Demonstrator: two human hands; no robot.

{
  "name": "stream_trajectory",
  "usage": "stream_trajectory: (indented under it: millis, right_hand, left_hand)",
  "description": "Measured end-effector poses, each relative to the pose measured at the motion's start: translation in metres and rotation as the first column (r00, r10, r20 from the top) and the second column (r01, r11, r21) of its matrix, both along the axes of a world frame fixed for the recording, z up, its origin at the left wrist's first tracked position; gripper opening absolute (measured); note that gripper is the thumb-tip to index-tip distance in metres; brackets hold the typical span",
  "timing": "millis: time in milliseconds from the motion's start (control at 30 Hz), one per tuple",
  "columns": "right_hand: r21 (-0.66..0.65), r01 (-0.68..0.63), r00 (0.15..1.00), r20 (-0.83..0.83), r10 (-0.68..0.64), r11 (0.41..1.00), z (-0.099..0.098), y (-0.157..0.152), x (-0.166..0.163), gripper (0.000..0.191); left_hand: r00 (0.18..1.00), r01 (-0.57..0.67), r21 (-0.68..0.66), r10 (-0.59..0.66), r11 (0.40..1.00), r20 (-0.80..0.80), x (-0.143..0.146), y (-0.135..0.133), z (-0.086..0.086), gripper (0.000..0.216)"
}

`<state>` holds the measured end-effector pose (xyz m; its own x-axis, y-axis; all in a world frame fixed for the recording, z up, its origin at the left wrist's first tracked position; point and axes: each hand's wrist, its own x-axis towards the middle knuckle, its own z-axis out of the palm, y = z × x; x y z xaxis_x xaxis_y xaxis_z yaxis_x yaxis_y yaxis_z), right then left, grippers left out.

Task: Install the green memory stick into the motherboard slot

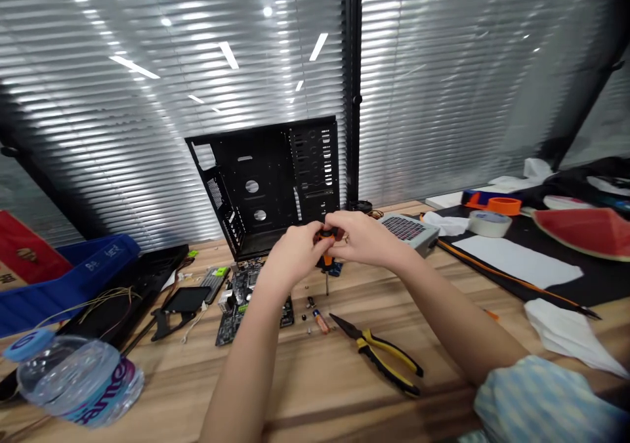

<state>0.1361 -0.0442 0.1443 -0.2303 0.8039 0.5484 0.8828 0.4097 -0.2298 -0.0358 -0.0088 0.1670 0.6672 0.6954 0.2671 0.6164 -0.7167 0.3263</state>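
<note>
Both hands meet over the wooden table (315,371) on a small screwdriver (326,259) with an orange and black handle, held upright with its thin shaft pointing down. My left hand (295,249) pinches the handle from the left. My right hand (361,236) wraps its top from the right. Below them lie a motherboard (241,295), an orange bit (321,321) and a few small screws. An empty black computer case (268,184) stands open just behind the hands.
Yellow-handled pliers (381,354) lie in front. A water bottle (73,377) lies at the near left by a black side panel (128,289) and blue bin (59,279). A power supply (411,230), tape rolls (489,223) and white papers (514,262) sit to the right.
</note>
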Motion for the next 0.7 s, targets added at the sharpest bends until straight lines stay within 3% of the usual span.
stream_trajectory:
  millis: [67,100,167,267,333,433,500,533,700]
  right_hand:
    - [0.009,0.028,1.000,0.001,-0.028,1.000,-0.002,0.003,-0.002,0.017]
    - [0.009,0.036,0.999,0.000,-0.036,0.999,-0.004,0.004,-0.003,0.019]
    - [0.003,0.040,0.999,-0.007,-0.040,0.999,-0.006,0.007,-0.005,0.024]
    - [-0.001,0.029,0.999,-0.015,-0.029,1.000,-0.008,0.008,-0.006,0.030]
    - [-0.001,0.032,0.999,-0.018,-0.032,0.999,-0.007,0.007,-0.006,0.030]
    - [-0.017,0.046,0.999,-0.020,-0.046,0.999,-0.005,0.005,-0.006,0.031]
    - [-0.034,0.057,0.998,-0.022,-0.058,0.998,-0.004,0.005,-0.006,0.031]
    - [-0.040,0.062,0.998,-0.023,-0.063,0.997,-0.004,0.005,-0.006,0.032]
    - [-0.018,0.044,0.999,0.012,-0.043,0.999,-0.008,0.010,-0.007,0.036]
  left_hand:
    - [0.996,0.085,-0.086,-0.083,0.993,0.033,-0.010,0.012,0.001,0.034]
    - [0.997,0.070,-0.111,-0.068,0.991,0.022,-0.017,0.019,0.001,0.037]
    - [0.997,-0.073,-0.148,0.070,0.986,-0.023,-0.036,0.037,0.003,0.043]
    - [0.951,-0.308,-0.275,0.289,0.911,-0.110,-0.076,0.067,0.001,0.046]
    - [0.899,-0.435,-0.377,0.419,0.818,-0.127,-0.108,0.084,-0.004,0.045]
    - [0.773,-0.584,-0.534,0.620,0.611,-0.135,-0.154,0.102,-0.018,0.042]
    - [0.697,-0.623,-0.620,0.698,0.477,-0.164,-0.175,0.108,-0.029,0.045]
    - [0.691,-0.612,-0.653,0.703,0.447,-0.166,-0.182,0.110,-0.035,0.046]
    - [0.734,-0.565,-0.694,0.656,0.447,-0.175,-0.185,0.123,-0.060,0.049]
